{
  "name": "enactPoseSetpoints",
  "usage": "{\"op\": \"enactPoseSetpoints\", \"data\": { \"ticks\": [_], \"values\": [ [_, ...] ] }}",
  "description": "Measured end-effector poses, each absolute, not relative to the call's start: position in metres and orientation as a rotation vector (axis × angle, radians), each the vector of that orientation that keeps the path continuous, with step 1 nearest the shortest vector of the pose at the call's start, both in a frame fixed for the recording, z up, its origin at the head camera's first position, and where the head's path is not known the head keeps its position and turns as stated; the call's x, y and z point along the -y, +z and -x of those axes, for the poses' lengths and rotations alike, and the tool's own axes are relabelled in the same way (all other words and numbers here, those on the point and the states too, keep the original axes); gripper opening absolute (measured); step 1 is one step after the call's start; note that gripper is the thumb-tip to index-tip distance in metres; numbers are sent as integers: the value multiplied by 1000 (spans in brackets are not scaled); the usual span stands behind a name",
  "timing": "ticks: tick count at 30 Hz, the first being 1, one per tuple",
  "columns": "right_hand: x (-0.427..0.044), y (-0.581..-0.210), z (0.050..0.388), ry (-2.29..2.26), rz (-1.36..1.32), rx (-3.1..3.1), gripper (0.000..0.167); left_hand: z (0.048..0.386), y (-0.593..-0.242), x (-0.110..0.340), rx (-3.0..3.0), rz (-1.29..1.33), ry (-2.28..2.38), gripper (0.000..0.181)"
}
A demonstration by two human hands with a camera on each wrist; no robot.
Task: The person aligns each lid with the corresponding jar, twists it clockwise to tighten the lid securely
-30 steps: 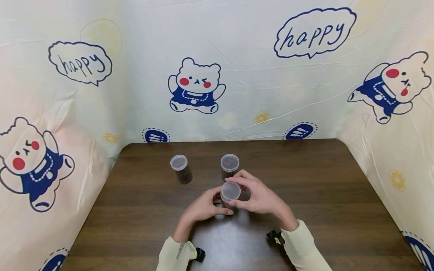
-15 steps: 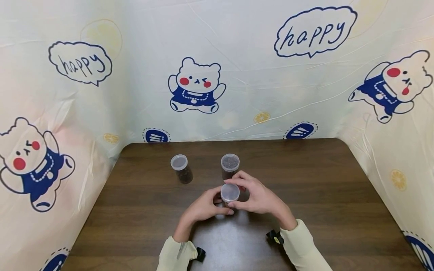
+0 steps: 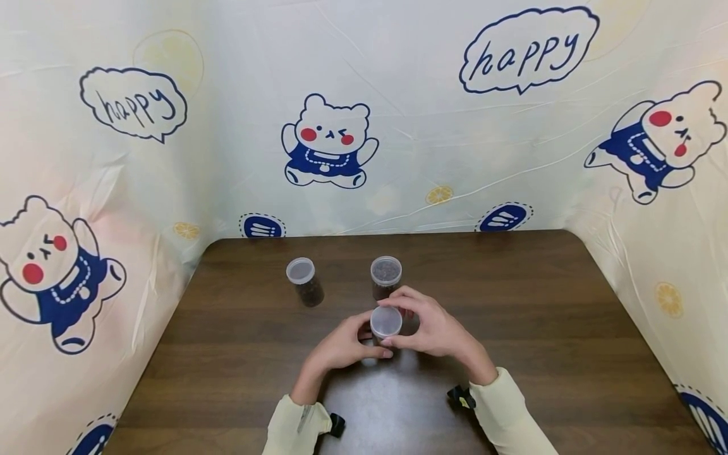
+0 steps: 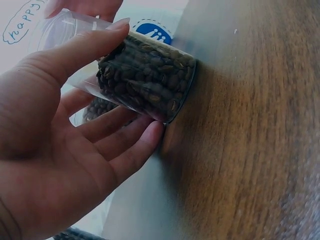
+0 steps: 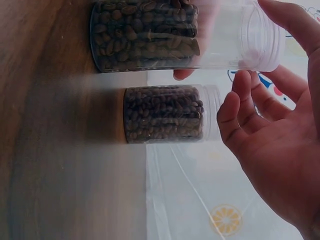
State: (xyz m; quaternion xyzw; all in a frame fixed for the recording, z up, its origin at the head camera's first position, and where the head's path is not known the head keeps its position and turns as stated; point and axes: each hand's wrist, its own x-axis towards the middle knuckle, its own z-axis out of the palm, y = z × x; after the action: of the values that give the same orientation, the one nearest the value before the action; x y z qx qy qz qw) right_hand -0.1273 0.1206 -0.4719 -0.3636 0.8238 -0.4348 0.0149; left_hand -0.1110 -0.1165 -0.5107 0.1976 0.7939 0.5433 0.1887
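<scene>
A clear jar (image 3: 386, 323) stands upright on the table between my two hands. In the left wrist view its lower part is filled with brown coffee beans (image 4: 145, 80). My left hand (image 3: 343, 345) grips the jar's body, thumb on the near side and fingers round the far side. Up at the top, my right hand (image 3: 435, 325) pinches the translucent lid (image 5: 261, 37) between thumb and fingers. Right behind it is a second lidded jar (image 3: 386, 275) of beans, partly hidden by the right hand. A third lidded jar (image 3: 304, 283) with dark contents stands farther left.
The brown wooden table (image 3: 540, 316) extends around the jars on all sides. Printed cloth (image 3: 239, 114) hangs along its back and both sides. Each wrist carries a small black device (image 3: 462, 397) at its pale sleeve (image 3: 509, 404).
The held jar's top has shifted very slightly left between my hands. Both hands keep nearly the same places, and the other two jars have not moved.
</scene>
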Motion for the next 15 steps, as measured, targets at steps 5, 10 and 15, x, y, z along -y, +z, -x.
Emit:
{"op": "enactPoseSetpoints", "data": {
  "ticks": [5, 10, 15],
  "values": [
    [-115, -473, 123, -1408, 1120, -2642, 57, 112, -512, 117, -2238, -570, 1531, 65],
    [-110, -475, 118, -1347, 1031, -2744, 62, 112, -511, 118, -2248, -566, 1518, 60],
    [-116, -481, 119, -1380, 992, -2670, 80, 111, -510, 118, -2247, -575, 1510, 61]
  ]
}}
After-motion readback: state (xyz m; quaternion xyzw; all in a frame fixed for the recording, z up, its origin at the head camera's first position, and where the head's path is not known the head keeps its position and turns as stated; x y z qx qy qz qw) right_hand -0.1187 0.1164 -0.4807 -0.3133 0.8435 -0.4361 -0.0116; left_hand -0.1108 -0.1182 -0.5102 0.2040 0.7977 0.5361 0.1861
